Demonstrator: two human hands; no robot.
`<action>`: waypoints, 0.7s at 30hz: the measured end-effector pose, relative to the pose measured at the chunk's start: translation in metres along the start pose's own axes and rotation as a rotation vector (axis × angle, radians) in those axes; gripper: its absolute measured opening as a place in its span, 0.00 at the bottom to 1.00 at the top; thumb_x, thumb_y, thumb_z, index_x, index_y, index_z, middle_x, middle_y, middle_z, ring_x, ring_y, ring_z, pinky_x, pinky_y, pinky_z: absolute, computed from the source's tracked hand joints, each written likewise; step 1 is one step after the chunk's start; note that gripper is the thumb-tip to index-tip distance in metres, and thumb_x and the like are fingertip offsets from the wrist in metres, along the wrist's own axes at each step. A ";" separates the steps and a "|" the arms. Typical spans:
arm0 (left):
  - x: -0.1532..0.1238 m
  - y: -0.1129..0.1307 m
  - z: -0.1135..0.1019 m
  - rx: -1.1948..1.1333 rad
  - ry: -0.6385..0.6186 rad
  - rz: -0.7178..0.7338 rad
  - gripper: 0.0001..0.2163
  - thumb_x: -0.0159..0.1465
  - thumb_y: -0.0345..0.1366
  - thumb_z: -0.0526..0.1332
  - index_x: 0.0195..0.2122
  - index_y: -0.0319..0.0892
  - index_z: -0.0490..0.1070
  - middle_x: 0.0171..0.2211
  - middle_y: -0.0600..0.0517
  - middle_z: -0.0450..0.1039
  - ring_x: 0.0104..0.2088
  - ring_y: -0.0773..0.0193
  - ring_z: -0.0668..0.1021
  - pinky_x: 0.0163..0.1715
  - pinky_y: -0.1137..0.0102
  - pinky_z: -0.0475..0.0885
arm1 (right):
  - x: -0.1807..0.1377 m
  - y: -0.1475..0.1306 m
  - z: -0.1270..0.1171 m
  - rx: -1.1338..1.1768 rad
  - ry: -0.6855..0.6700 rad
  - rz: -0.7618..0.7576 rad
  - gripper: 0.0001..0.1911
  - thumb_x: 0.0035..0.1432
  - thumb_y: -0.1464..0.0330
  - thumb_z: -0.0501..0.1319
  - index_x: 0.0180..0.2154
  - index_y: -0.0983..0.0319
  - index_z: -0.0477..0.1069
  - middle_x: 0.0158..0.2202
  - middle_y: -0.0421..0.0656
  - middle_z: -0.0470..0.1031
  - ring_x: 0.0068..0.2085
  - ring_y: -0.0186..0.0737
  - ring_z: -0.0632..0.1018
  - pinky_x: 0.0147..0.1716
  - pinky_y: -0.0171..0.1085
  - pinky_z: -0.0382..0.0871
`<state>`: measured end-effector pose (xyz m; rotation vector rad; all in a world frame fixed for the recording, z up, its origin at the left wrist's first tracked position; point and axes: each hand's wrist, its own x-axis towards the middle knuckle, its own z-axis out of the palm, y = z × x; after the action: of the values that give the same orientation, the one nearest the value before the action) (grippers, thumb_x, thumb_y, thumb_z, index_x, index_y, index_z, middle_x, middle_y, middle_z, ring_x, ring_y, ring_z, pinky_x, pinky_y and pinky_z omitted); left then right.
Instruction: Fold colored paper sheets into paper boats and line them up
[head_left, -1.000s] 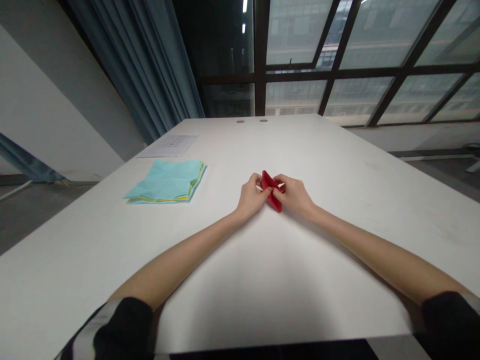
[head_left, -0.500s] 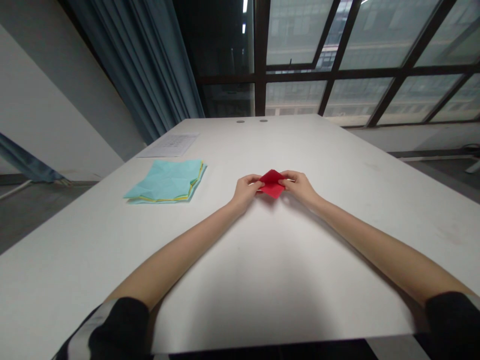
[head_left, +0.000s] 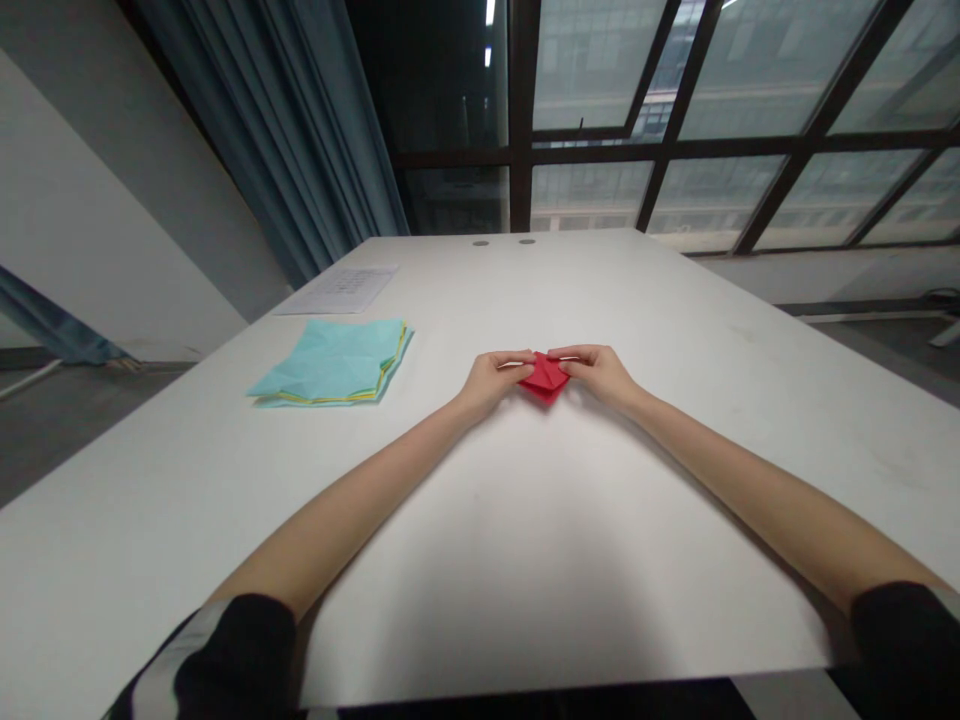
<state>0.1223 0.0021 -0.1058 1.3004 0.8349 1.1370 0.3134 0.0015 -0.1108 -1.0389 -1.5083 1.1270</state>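
Between my two hands is a small piece of folded red paper [head_left: 546, 379], with creases and flaps showing on its near face. My left hand [head_left: 493, 381] pinches its left side, thumb in front and fingers behind. On the opposite side my right hand [head_left: 598, 374] grips the upper right part in the same way. The paper's lower corner points toward me, just above or on the white table [head_left: 555, 560]; I cannot tell whether it touches. The fingertips behind the paper are partly hidden.
A stack of light blue and yellow paper sheets [head_left: 337, 360] lies to the left on the table. Behind it rests a printed white sheet [head_left: 341, 289]. Two round grey discs [head_left: 481, 243] sit at the table's far edge, before a blue curtain [head_left: 300, 130] and windows.
The red paper has gone from a flat diamond to a shape with its top folded down and flaps showing. My fingertips have moved closer together along its upper edge.
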 end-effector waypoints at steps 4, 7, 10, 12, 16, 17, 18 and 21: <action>-0.002 -0.010 -0.007 0.400 -0.082 0.173 0.09 0.50 0.28 0.63 0.33 0.41 0.77 0.46 0.45 0.73 0.46 0.59 0.75 0.51 0.62 0.65 | -0.003 0.009 0.001 -0.218 -0.058 -0.090 0.15 0.48 0.74 0.58 0.39 0.62 0.76 0.40 0.45 0.78 0.41 0.40 0.78 0.45 0.41 0.70; -0.004 -0.012 -0.009 0.687 -0.122 0.307 0.10 0.52 0.27 0.61 0.34 0.46 0.77 0.46 0.48 0.73 0.50 0.57 0.72 0.54 0.59 0.61 | -0.008 0.008 0.002 -0.502 -0.094 -0.206 0.16 0.50 0.76 0.55 0.39 0.60 0.75 0.42 0.43 0.77 0.43 0.39 0.76 0.47 0.41 0.68; -0.005 -0.011 -0.010 0.870 -0.217 0.402 0.10 0.54 0.28 0.60 0.34 0.47 0.77 0.44 0.48 0.74 0.53 0.55 0.69 0.57 0.58 0.56 | -0.011 0.004 0.001 -0.777 -0.207 -0.338 0.16 0.52 0.76 0.54 0.40 0.59 0.75 0.39 0.43 0.78 0.42 0.40 0.76 0.45 0.41 0.67; -0.005 -0.011 -0.010 0.904 -0.285 0.421 0.10 0.55 0.28 0.59 0.35 0.46 0.76 0.42 0.48 0.75 0.51 0.56 0.71 0.57 0.59 0.55 | -0.010 0.003 -0.001 -0.896 -0.260 -0.406 0.15 0.54 0.75 0.53 0.41 0.61 0.75 0.37 0.45 0.78 0.41 0.42 0.76 0.45 0.42 0.67; -0.006 -0.012 -0.012 0.861 -0.291 0.387 0.12 0.55 0.28 0.59 0.38 0.48 0.75 0.39 0.50 0.76 0.49 0.56 0.71 0.56 0.61 0.57 | -0.008 0.006 -0.008 -0.959 -0.290 -0.473 0.14 0.57 0.72 0.53 0.43 0.63 0.73 0.37 0.46 0.77 0.41 0.43 0.75 0.45 0.43 0.65; -0.007 -0.013 -0.013 0.851 -0.281 0.376 0.12 0.55 0.29 0.59 0.38 0.48 0.75 0.39 0.50 0.76 0.50 0.55 0.71 0.55 0.61 0.58 | -0.008 0.008 -0.009 -0.953 -0.303 -0.488 0.14 0.57 0.71 0.53 0.44 0.63 0.72 0.38 0.46 0.77 0.42 0.43 0.75 0.46 0.43 0.64; -0.007 -0.013 -0.014 0.847 -0.278 0.368 0.12 0.55 0.30 0.60 0.39 0.49 0.75 0.39 0.50 0.76 0.50 0.55 0.71 0.55 0.61 0.58 | -0.007 0.009 -0.011 -0.945 -0.318 -0.503 0.15 0.58 0.70 0.53 0.45 0.63 0.72 0.40 0.47 0.77 0.43 0.43 0.75 0.47 0.44 0.64; -0.007 -0.011 -0.016 0.868 -0.316 0.391 0.11 0.56 0.32 0.60 0.40 0.49 0.75 0.39 0.50 0.76 0.48 0.55 0.71 0.55 0.60 0.57 | -0.007 0.013 -0.014 -0.930 -0.345 -0.534 0.16 0.59 0.66 0.54 0.47 0.63 0.71 0.44 0.48 0.76 0.46 0.44 0.74 0.49 0.45 0.62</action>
<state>0.1066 0.0008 -0.1202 2.3748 0.8867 0.8251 0.3298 0.0001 -0.1230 -0.9276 -2.5032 0.1838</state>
